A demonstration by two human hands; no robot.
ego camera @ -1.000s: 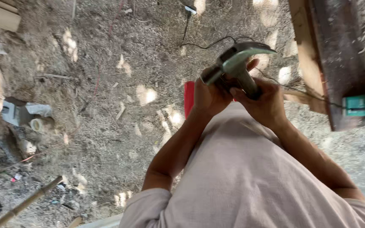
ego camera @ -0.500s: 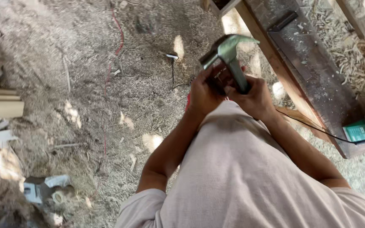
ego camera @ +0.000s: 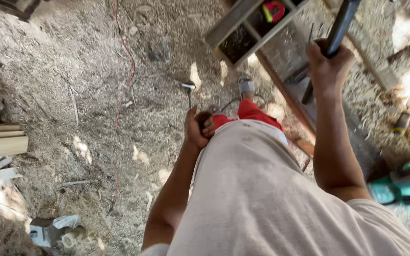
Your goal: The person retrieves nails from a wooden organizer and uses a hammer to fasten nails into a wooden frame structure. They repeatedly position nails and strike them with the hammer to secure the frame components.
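Note:
My right hand (ego camera: 326,64) is raised at the upper right, its fingers wrapped round a dark bar (ego camera: 343,19) that runs up out of view. A thin dark rod (ego camera: 306,92) continues below that hand. My left hand (ego camera: 196,129) is down at my waist beside my red shorts (ego camera: 250,110), closed into a fist over a small dark object (ego camera: 204,115) that I cannot identify. My pale shirt fills the lower right.
Sawdust covers the ground. A hammer (ego camera: 189,91) lies just beyond my left hand, a red cord (ego camera: 118,99) snakes to its left. A wooden frame box (ego camera: 236,21) with a red item sits ahead. A teal power tool (ego camera: 406,185) is at right, planks (ego camera: 1,142) at left.
My hands have come apart. The grey-green power tool they held together is no longer in view. My right hand rose to the dark bar, my left dropped to my waist.

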